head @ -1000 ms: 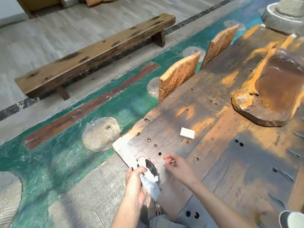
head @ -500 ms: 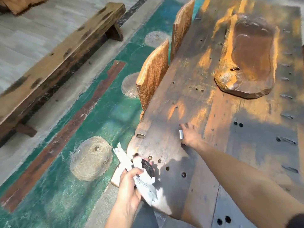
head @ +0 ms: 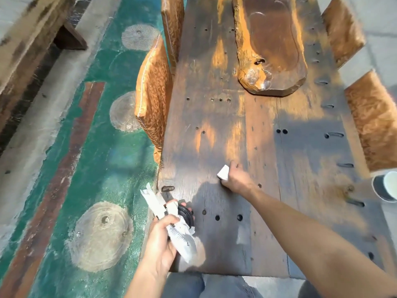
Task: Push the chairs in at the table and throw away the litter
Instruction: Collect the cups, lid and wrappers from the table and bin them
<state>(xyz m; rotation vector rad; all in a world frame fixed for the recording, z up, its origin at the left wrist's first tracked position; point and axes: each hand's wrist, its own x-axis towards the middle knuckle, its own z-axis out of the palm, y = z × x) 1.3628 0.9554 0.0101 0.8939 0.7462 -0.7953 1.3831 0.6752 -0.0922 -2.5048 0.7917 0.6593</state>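
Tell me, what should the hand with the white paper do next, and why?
Probably lift the white scrap off the table and bring it to the left hand, which grips crumpled wrappers and a black lid. The right hand pinches the scrap, so bunching the litter together seems sensible.

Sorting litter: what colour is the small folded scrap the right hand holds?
White: the small paper scrap in the right hand, head view.

Cup (head: 386, 187) half beyond the right edge; right-side chairs (head: 373, 123) in blur.
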